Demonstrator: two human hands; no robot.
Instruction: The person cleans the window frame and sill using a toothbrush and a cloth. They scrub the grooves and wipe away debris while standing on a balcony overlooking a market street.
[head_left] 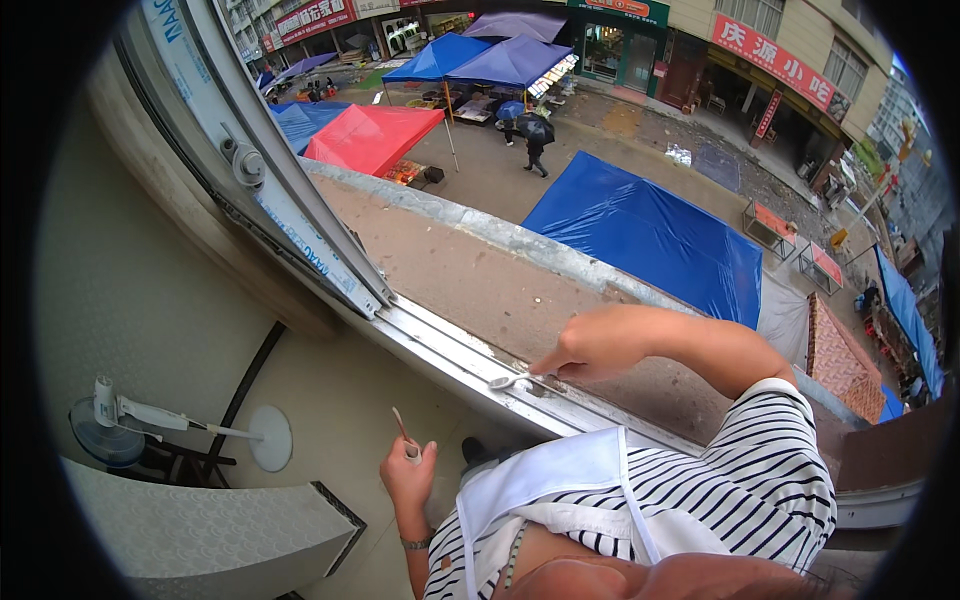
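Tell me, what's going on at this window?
Someone in a striped shirt is at an open window above a street. The right hand holds a pale spoon-like tool, its rounded end over the white window track. The left hand, lower down on the room side, holds a slim brownish object, too small to identify. Outside, a blue canopy stands below.

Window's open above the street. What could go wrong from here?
1. The white spoon-like tool in the right hand rests on the window track; a slip might send it onto the outer ledge.
2. The right arm extends beyond the track, so leaning farther may cost balance.
3. The left hand could drop its thin item.
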